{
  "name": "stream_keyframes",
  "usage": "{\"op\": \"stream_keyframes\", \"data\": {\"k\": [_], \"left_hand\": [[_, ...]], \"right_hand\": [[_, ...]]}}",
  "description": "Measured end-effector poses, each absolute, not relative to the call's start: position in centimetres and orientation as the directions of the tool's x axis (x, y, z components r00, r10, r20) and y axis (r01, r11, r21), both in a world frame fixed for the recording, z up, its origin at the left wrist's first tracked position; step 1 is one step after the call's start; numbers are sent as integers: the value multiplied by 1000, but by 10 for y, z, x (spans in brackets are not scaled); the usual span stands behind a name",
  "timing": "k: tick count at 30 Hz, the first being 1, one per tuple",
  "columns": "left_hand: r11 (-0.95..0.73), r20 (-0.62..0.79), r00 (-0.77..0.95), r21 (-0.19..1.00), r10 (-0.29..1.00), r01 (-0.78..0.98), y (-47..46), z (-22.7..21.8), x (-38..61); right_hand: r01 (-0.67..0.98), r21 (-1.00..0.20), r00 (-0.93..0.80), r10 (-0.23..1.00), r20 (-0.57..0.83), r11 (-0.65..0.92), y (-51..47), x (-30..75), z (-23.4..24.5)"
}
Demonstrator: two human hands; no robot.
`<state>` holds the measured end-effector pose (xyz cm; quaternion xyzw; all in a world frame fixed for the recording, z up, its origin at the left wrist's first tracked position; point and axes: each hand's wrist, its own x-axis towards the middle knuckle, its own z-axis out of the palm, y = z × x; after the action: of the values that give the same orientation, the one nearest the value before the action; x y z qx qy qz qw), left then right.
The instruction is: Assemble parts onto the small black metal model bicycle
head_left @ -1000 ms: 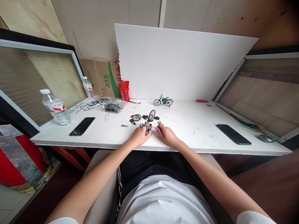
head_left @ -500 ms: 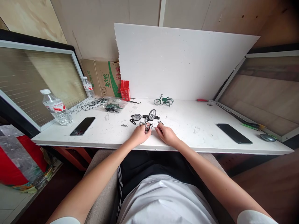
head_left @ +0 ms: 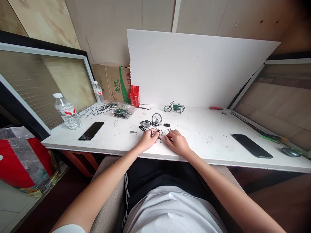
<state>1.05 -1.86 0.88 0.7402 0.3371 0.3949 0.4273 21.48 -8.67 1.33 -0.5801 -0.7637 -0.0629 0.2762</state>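
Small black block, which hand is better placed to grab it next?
Probably the right hand: it's nearer the black block, though perhaps pinching something thin; the left hand grips the black model bicycle.

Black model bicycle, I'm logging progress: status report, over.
Left hand gripping the black model bicycle, one wheel upright. Right hand close beside, contents unclear. Small black block just beyond right hand, seemingly not in the way.

On the table, a bicycle stands behind two wheels.

Nearer btl on L, blk phone nr it; red box by cardbd box; wht board at back.
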Motion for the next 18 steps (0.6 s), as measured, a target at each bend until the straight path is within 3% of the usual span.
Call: {"op": "stream_keyframes", "data": {"k": [10, 18], "left_hand": [[-363, 295, 383, 924, 876, 120, -13, -1, 12], [-212, 211, 334, 977, 918, -35, 5, 2, 1]], "right_hand": [[887, -357, -21, 799, 602, 292, -87, 217, 14], [921, -268, -74, 806, 587, 281, -82, 219, 9]]}}
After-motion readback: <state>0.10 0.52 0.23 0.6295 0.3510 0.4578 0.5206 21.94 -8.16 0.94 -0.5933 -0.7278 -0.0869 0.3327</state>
